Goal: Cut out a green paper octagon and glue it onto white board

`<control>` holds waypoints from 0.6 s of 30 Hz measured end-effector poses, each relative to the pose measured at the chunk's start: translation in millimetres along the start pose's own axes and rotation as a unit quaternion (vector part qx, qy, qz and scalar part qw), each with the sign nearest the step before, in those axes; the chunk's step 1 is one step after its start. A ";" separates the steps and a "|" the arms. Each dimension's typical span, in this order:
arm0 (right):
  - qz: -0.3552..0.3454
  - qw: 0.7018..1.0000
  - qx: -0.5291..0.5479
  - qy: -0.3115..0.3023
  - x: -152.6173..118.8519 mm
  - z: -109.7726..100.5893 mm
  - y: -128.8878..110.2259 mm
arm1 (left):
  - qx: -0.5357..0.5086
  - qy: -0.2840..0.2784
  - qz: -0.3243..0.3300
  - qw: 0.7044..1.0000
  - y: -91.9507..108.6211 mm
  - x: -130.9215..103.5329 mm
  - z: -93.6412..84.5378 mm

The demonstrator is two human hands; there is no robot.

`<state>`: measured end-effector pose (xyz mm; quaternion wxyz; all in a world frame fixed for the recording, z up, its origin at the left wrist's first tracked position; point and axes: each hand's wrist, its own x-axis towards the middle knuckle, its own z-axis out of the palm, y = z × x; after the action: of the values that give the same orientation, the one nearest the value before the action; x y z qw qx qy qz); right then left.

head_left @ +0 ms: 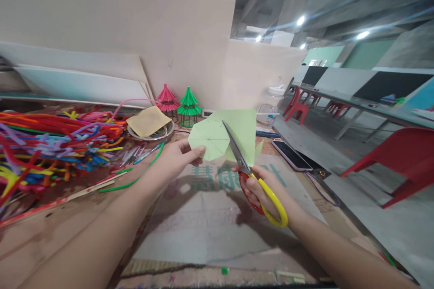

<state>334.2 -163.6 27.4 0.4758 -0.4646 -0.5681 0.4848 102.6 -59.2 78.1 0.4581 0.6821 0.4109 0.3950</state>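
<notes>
My left hand pinches the lower left edge of a pale green sheet of paper, with the thumb on top. Pencil lines cross at the middle of its many-sided left part, while a wider flap of the paper stretches to the right. My right hand grips a pair of scissors by its red and yellow handles. The blades point up and left, at the paper between the many-sided part and the flap. Both hands are raised over a printed translucent sheet on the table.
Colourful pipe cleaners are heaped at the left. Behind stand a pink paper-like tower and a green one, beside a bowl topped by a yellow pad. A phone and a clear jar are at the right.
</notes>
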 end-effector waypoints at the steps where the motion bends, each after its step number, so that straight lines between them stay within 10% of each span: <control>1: 0.002 1.000 0.001 -0.003 0.0 0.3 -0.1 | -0.027 0.002 0.001 1.000 0.4 0.4 0.3; 18: -0.074 0.988 -0.136 -0.003 -5.6 -7.1 -2.9 | -0.047 0.041 0.046 0.997 7.0 -3.9 -1.7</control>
<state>341.7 -168.6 30.4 0.4411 -0.4800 -0.6631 0.3679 101.0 -64.0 84.5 0.4539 0.6615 0.3787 0.4615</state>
